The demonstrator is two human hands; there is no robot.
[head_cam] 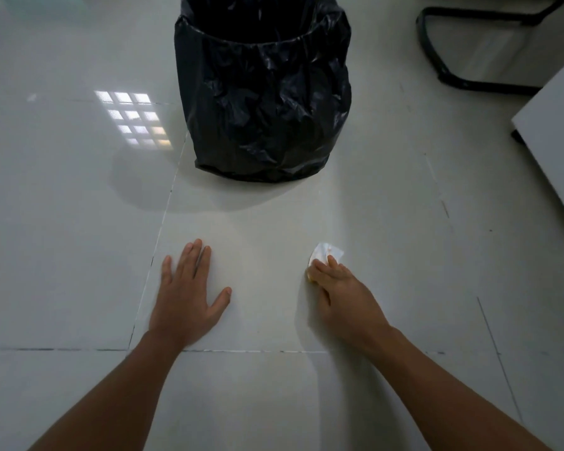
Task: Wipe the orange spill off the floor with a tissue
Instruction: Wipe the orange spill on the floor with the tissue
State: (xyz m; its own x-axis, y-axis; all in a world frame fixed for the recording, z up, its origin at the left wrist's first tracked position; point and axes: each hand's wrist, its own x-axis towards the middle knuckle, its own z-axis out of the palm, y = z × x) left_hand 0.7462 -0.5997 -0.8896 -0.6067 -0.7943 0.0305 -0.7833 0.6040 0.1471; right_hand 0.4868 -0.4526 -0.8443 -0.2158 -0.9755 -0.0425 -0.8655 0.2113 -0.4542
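Right hand (339, 288) at lower right of frame, fingers curled onto the crumpled tissue (327, 253) poking out beyond its fingertips toward the bin (264, 92); left hand (186, 291) flat, fingers spread, on floor (79, 222); no orange spill visible except a tinge at the tissue's lower edge.

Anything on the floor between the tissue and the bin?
No. In the head view, only bare pale floor tile lies between the tissue, held under the right hand, and the black-lined bin.
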